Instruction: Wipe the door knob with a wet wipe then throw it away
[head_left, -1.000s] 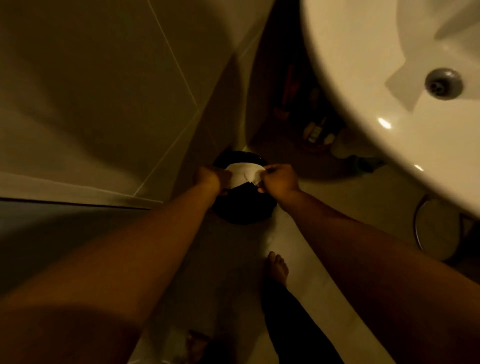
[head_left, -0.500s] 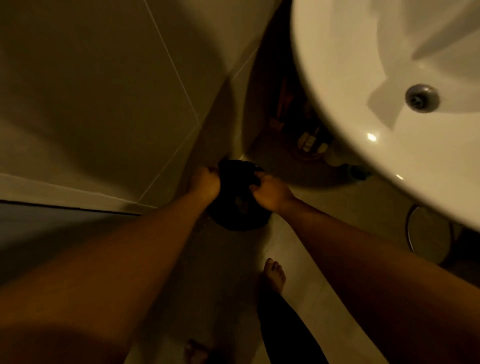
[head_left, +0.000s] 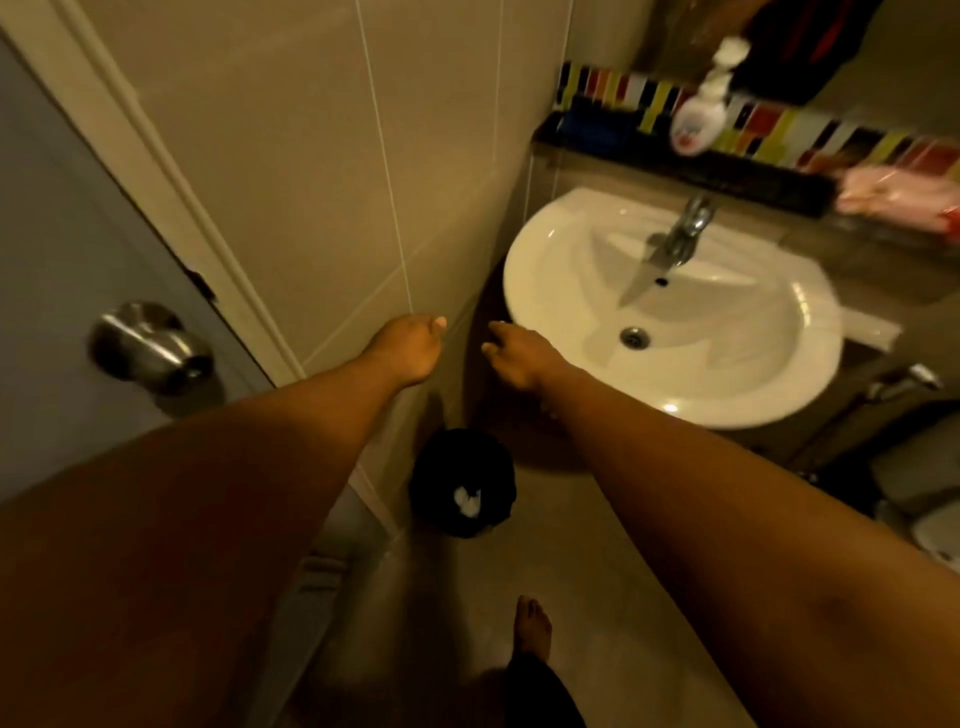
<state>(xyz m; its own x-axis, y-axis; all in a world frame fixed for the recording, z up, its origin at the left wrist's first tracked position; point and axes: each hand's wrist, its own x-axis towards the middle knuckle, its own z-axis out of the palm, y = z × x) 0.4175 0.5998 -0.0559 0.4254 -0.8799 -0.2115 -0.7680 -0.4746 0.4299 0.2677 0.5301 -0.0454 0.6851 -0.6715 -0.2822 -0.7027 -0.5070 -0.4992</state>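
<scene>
A round silver door knob (head_left: 150, 347) sits on the grey door at the left. Down on the floor by the wall stands a small black bin (head_left: 462, 488), and a crumpled white wet wipe (head_left: 467, 500) lies inside it. My left hand (head_left: 410, 349) hangs in the air well above the bin, fingers loosely curled and holding nothing. My right hand (head_left: 511, 354) is beside it, near the sink's left rim, fingers apart and empty.
A white sink (head_left: 545, 291) with a chrome tap (head_left: 683, 234) juts out at the right. A ledge behind it carries a soap bottle (head_left: 698, 117) and a pink packet (head_left: 898, 200). The tiled wall (head_left: 311, 182) is at the left, my bare foot (head_left: 532, 626) on the floor.
Both hands were down at the bin holding the white wipe; they have let it go into the bin and risen. My view has lifted, showing the door knob and sink.
</scene>
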